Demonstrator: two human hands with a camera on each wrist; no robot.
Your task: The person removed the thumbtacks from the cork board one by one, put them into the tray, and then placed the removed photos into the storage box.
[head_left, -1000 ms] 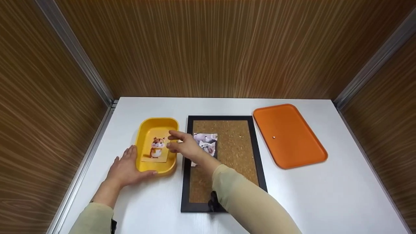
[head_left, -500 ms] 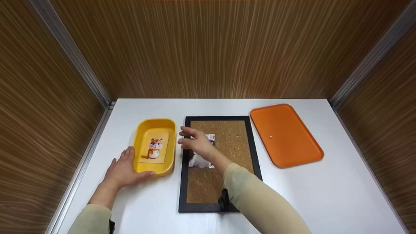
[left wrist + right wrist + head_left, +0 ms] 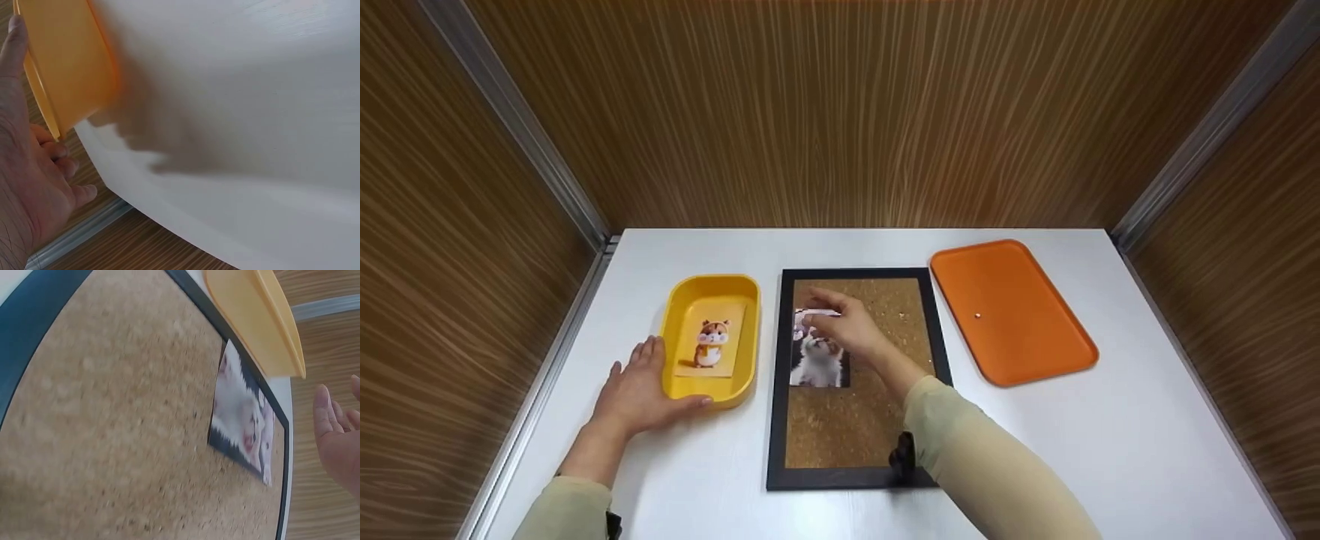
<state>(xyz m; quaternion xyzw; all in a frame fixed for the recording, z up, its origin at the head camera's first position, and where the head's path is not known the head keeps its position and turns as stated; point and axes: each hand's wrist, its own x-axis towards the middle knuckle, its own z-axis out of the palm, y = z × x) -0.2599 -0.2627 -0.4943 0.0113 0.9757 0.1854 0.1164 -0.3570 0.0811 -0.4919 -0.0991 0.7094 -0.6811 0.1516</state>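
From the head view, my left hand (image 3: 639,390) lies flat on the tabletop (image 3: 1110,442), fingers straight, its thumb along the near wall of the yellow tray (image 3: 671,379). Inside that tray, just beyond my left fingers, a hamster card (image 3: 709,339) lies flat. My right hand (image 3: 851,328) is over the cork board (image 3: 847,427), fingers loosely curved above the top edge of the cat photo (image 3: 816,364); I cannot tell from here whether they touch it or pinch anything. The photo lies on the cork against the board's left frame edge, just under and left of my right hand. Well off to the right of that hand sits the orange tray (image 3: 1020,330), with one small pin-like dot (image 3: 977,316) on it.

In the left wrist view, my left hand (image 3: 28,185) is open, thumb along the rim of the yellow tray (image 3: 67,62), the other fingers resting at the tabletop's edge.

In the right wrist view, my right hand (image 3: 337,439) looks relaxed and empty, clear of the cat photo (image 3: 242,422), which lies flat on the cork board (image 3: 112,427).

I judge one picture is already laid on the board, though I see no pin in it. The hamster card is still to bring over, and the pinning remains.
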